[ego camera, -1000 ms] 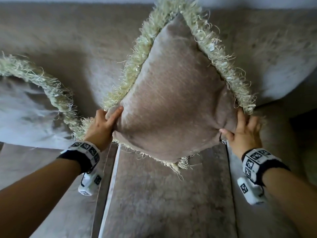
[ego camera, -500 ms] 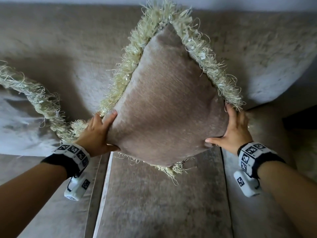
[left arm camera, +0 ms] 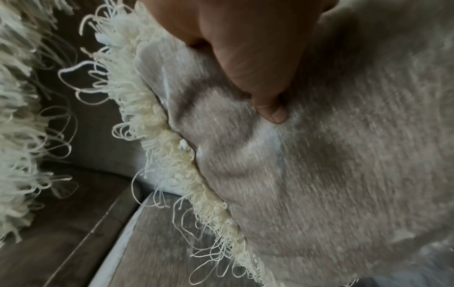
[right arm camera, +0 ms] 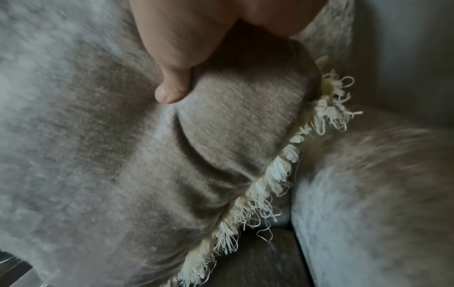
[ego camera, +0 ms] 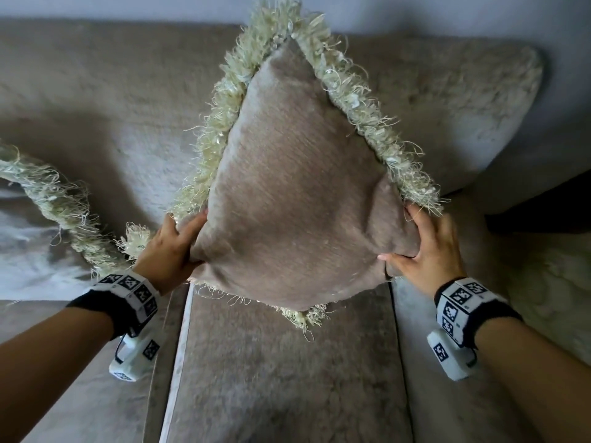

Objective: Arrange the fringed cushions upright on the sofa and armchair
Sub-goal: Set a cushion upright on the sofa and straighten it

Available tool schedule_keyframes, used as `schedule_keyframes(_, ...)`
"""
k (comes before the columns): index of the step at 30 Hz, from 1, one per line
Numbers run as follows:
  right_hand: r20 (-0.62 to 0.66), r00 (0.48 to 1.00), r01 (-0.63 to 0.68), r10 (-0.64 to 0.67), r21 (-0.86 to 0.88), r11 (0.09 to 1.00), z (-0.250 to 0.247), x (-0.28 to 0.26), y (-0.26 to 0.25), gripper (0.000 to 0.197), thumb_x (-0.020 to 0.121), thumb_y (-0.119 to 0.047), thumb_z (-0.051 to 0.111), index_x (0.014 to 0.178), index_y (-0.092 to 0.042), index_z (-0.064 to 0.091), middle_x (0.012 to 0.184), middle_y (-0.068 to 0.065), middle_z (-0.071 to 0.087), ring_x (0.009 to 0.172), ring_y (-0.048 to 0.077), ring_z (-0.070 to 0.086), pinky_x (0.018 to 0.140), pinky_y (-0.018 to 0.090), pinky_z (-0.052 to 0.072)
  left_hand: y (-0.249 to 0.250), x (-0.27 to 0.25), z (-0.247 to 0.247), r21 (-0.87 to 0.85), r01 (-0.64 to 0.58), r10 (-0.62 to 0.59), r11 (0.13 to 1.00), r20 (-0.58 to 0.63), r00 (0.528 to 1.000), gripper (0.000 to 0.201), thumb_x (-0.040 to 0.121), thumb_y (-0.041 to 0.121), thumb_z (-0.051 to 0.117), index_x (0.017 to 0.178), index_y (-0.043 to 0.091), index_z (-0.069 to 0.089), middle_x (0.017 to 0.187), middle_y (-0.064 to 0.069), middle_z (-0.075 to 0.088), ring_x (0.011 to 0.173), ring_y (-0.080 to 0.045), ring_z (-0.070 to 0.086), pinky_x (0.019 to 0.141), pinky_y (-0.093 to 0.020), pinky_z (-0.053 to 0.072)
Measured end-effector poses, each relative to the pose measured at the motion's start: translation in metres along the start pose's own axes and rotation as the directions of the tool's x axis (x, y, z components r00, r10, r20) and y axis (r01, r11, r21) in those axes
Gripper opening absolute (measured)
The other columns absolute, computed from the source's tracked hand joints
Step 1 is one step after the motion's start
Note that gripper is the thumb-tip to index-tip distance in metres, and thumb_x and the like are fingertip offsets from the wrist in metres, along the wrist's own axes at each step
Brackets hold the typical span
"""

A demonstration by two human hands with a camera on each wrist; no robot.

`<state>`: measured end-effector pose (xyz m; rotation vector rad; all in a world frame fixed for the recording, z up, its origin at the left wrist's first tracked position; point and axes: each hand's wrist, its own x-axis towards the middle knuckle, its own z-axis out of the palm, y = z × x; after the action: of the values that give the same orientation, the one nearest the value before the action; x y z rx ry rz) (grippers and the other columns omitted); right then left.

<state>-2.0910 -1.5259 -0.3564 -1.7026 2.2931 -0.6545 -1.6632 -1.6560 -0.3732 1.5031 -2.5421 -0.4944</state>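
A taupe velvet cushion (ego camera: pixel 294 193) with a cream fringe stands on one corner, diamond-wise, over the sofa seat (ego camera: pixel 281 372), its back toward the sofa backrest (ego camera: pixel 105 100). My left hand (ego camera: pixel 179 241) grips its left corner, thumb pressed into the front face (left arm camera: pixel 270 108). At the right corner my right hand (ego camera: pixel 415 244) grips too, its thumb dug into the fabric (right arm camera: pixel 172 91). The cushion (left arm camera: pixel 343 155) fills both wrist views (right arm camera: pixel 123 155). A second fringed cushion (ego camera: pixel 48 199) lies at the far left, mostly out of frame.
A large plump back cushion (ego camera: pixel 447 100) of the sofa sits behind on the right. The padded armrest (ego camera: pixel 550 282) rises at the right edge. A seam between seat cushions (ego camera: pixel 172 362) runs below my left hand.
The cushion has shifted slightly left and nearer in view, held in both hands throughout. My right thumb has pressed deeper into the front face.
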Motion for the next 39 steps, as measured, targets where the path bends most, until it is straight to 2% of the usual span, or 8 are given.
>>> schedule_keyframes(4, -0.014, 0.998, -0.062, 0.061, -0.032, 0.998, -0.024, -0.005, 0.009, 0.110, 0.050, -0.035, 0.095, 0.138, -0.038, 0.029, 0.115, 0.021, 0.040, 0.107, 0.042, 0.044, 0.091, 0.056, 0.044, 0.016, 0.006, -0.017, 0.015, -0.078, 0.078, 0.997, -0.025, 0.997, 0.076, 0.075, 0.056, 0.053, 0.143, 0.030, 0.029, 0.087, -0.014, 0.040, 0.066, -0.037, 0.054, 0.059, -0.047, 0.051)
schedule_keyframes(10, 0.032, 0.995, -0.090, 0.095, -0.142, 0.986, -0.007, 0.011, 0.013, 0.112, 0.051, -0.042, 0.093, 0.143, -0.032, 0.030, 0.113, 0.019, 0.037, 0.106, 0.040, 0.039, 0.093, 0.057, 0.037, 0.013, 0.024, 0.002, 0.077, 0.014, -0.012, 0.997, -0.025, 1.000, 0.108, 0.060, 0.036, 0.088, 0.144, 0.037, 0.020, 0.091, -0.016, 0.038, 0.075, -0.036, 0.048, 0.063, -0.051, 0.051)
schedule_keyframes(15, 0.044, 0.991, -0.117, 0.124, -0.133, 0.984, 0.022, 0.015, 0.028, 0.115, 0.050, -0.046, 0.092, 0.140, -0.037, 0.021, 0.115, 0.018, 0.035, 0.109, 0.039, 0.034, 0.095, 0.060, 0.037, 0.005, 0.028, 0.020, 0.148, 0.035, -0.033, 0.988, -0.020, 0.999, 0.107, 0.060, 0.043, 0.086, 0.143, 0.034, 0.020, 0.091, -0.022, 0.042, 0.078, -0.041, 0.049, 0.060, -0.055, 0.051)
schedule_keyframes(23, 0.040, 0.991, -0.120, 0.129, -0.175, 0.977, 0.027, 0.010, 0.035, 0.114, 0.054, -0.049, 0.090, 0.144, -0.035, 0.022, 0.125, 0.021, 0.033, 0.114, 0.042, 0.033, 0.098, 0.058, 0.034, 0.002, 0.029, 0.030, 0.217, 0.061, -0.061, 0.974, -0.011, 0.998, 0.106, 0.060, 0.049, 0.083, 0.144, 0.030, 0.022, 0.092, -0.023, 0.043, 0.082, -0.041, 0.047, 0.061, -0.055, 0.049)
schedule_keyframes(29, 0.089, 0.977, -0.175, 0.195, -0.192, 0.966, 0.015, 0.001, 0.031, 0.114, 0.059, -0.045, 0.089, 0.146, -0.042, 0.014, 0.151, 0.016, 0.008, 0.137, 0.046, 0.015, 0.109, 0.063, 0.024, 0.003, 0.019, 0.023, 0.215, 0.058, -0.058, 0.975, -0.004, 0.998, 0.109, 0.061, 0.044, 0.085, 0.146, 0.036, 0.018, 0.105, -0.023, 0.041, 0.092, -0.041, 0.046, 0.065, -0.057, 0.051)
schedule_keyframes(32, 0.085, 0.978, -0.167, 0.191, -0.225, 0.960, 0.004, -0.006, 0.021, 0.114, 0.059, -0.039, 0.090, 0.147, -0.043, 0.017, 0.155, 0.009, -0.001, 0.139, 0.045, 0.011, 0.110, 0.063, 0.026, 0.010, 0.013, 0.013, 0.242, 0.100, -0.118, 0.965, 0.062, 0.991, 0.108, 0.070, 0.028, 0.081, 0.146, 0.047, 0.008, 0.123, -0.022, 0.032, 0.108, -0.042, 0.042, 0.075, -0.057, 0.053)
schedule_keyframes(36, 0.071, 0.976, -0.190, 0.207, -0.194, 0.962, -0.026, -0.019, -0.005, 0.097, 0.066, -0.027, 0.085, 0.145, -0.038, 0.029, 0.153, 0.009, 0.013, 0.137, 0.040, 0.018, 0.109, 0.058, 0.030, 0.028, 0.003, -0.015, 0.321, 0.215, -0.258, 0.922, 0.100, 0.961, 0.109, 0.073, 0.007, 0.068, 0.142, 0.055, -0.001, 0.147, -0.016, 0.008, 0.128, -0.041, 0.029, 0.091, -0.049, 0.049)
schedule_keyframes(39, 0.114, 0.984, -0.116, 0.135, -0.156, 0.981, -0.053, -0.029, -0.033, 0.065, 0.076, -0.013, 0.072, 0.136, -0.021, 0.050, 0.143, 0.015, 0.040, 0.133, 0.037, 0.032, 0.108, 0.050, 0.034, 0.045, -0.014, -0.048, 0.368, 0.235, -0.293, 0.900, 0.111, 0.950, 0.098, 0.076, 0.009, 0.064, 0.144, 0.049, 0.008, 0.148, -0.011, 0.014, 0.126, -0.036, 0.031, 0.089, -0.046, 0.050)
